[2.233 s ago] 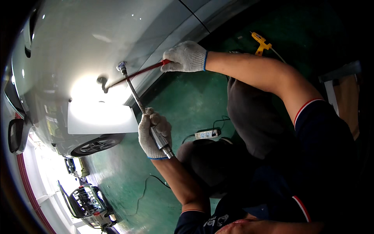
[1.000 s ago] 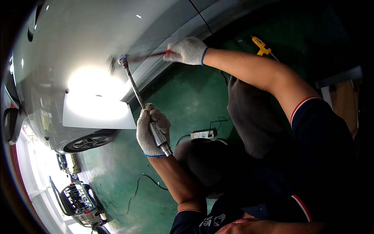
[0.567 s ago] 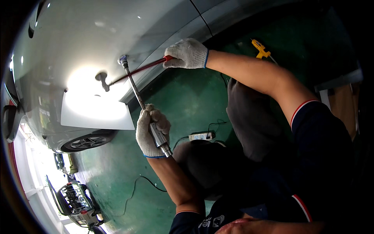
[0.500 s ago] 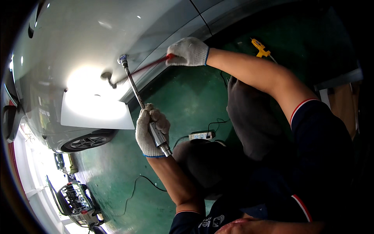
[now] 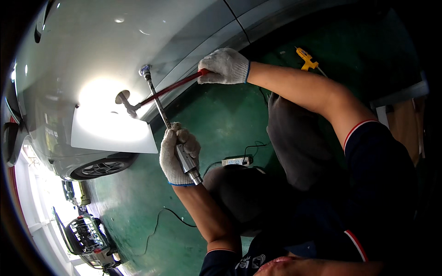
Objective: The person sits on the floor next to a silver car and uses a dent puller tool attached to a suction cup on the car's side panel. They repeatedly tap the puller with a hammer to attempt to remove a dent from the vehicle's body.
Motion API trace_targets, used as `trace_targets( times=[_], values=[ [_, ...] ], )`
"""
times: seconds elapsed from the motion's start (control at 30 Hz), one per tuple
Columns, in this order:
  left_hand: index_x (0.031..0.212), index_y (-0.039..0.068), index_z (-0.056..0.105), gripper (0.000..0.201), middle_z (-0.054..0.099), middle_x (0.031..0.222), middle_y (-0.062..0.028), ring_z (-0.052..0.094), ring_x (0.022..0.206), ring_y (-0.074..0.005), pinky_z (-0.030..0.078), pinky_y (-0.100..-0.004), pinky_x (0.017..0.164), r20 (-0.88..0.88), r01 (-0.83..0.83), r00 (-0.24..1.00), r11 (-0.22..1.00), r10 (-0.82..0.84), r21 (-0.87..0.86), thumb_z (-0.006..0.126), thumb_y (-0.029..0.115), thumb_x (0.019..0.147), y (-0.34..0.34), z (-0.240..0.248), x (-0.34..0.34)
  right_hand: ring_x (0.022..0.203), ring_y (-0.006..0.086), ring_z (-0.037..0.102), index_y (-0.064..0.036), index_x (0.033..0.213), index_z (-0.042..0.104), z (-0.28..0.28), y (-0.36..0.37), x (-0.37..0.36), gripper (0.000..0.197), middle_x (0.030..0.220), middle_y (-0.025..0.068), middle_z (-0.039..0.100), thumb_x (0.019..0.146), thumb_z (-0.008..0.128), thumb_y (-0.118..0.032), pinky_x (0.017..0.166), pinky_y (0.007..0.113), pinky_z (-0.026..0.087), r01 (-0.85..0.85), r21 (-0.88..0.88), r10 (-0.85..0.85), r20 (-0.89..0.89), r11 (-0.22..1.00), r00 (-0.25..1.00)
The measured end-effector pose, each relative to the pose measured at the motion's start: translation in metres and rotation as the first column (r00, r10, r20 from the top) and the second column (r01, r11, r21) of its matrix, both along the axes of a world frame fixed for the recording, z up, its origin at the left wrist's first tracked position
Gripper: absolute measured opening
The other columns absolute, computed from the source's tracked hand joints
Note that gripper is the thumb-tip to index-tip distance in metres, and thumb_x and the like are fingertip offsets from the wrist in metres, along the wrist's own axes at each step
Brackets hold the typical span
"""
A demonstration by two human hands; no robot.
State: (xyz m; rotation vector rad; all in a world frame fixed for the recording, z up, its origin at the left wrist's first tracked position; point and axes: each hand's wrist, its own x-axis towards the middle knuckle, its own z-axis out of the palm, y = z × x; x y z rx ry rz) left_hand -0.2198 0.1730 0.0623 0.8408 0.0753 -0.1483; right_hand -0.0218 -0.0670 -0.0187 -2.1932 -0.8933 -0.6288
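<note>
One slide-hammer dent puller is held by the curled fingers of the gloved left hand, its tip against the silver-grey car; a red-shafted hammer is gripped by the gloved right hand, fingers closed. White print is carried on the navy shirt.

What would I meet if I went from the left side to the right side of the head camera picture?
Dark side mirror → car wheel → gloved left hand → gloved right hand → yellow gun-shaped tool → brown panel.
</note>
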Motion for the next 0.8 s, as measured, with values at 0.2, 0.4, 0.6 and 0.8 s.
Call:
trace_targets(
  times=[0.2, 0.4, 0.6, 0.8],
  values=[
    [0.121, 0.0, 0.057, 0.023, 0.06, 0.088, -0.0077, 0.056, 0.064, -0.0172, 0.045, -0.0307, 0.05, -0.035, -0.008, 0.999, 1.0, 0.007, -0.019, 0.054, 0.02, 0.109, -0.001, 0.002, -0.003, 0.095, 0.0348, 0.074, -0.0133, 0.107, 0.068, 0.01, 0.001, -0.008, 0.059, 0.094, 0.0143, 0.075, 0.104, 0.047, -0.068, 0.087, 0.049, 0.056, 0.079, -0.085, -0.093, -0.18, 0.993, 0.979],
    [0.12, 0.001, 0.058, 0.023, 0.061, 0.088, -0.0068, 0.055, 0.063, -0.0174, 0.046, -0.0315, 0.051, 0.008, 0.015, 1.0, 1.0, -0.015, 0.002, 0.053, 0.021, 0.109, 0.0, -0.002, 0.001, 0.091, 0.035, 0.073, -0.0116, 0.104, 0.068, 0.004, -0.007, 0.006, 0.056, 0.091, 0.0152, 0.073, 0.103, 0.051, -0.065, 0.083, 0.05, 0.056, 0.149, -0.123, -0.178, -0.276, 0.981, 0.944],
    [0.121, 0.0, 0.058, 0.025, 0.063, 0.089, -0.0075, 0.056, 0.064, -0.0175, 0.046, -0.0315, 0.051, -0.016, 0.011, 1.0, 1.0, -0.011, -0.006, 0.054, 0.021, 0.109, 0.004, -0.002, 0.0, 0.095, 0.0366, 0.074, -0.0114, 0.108, 0.068, 0.004, -0.011, 0.001, 0.061, 0.094, 0.0165, 0.074, 0.103, 0.048, -0.068, 0.085, 0.051, 0.056, 0.096, -0.083, -0.114, -0.238, 0.992, 0.965],
    [0.121, 0.0, 0.059, 0.025, 0.064, 0.089, -0.0083, 0.057, 0.064, -0.0177, 0.046, -0.0311, 0.051, -0.006, 0.002, 1.0, 1.0, -0.002, -0.017, 0.054, 0.021, 0.109, 0.002, -0.002, -0.001, 0.084, 0.0362, 0.072, -0.0091, 0.099, 0.067, 0.003, -0.009, -0.004, 0.058, 0.083, 0.0152, 0.071, 0.103, 0.053, -0.065, 0.077, 0.048, 0.056, 0.006, 0.011, -0.005, -0.041, 1.0, 0.999]
  ],
)
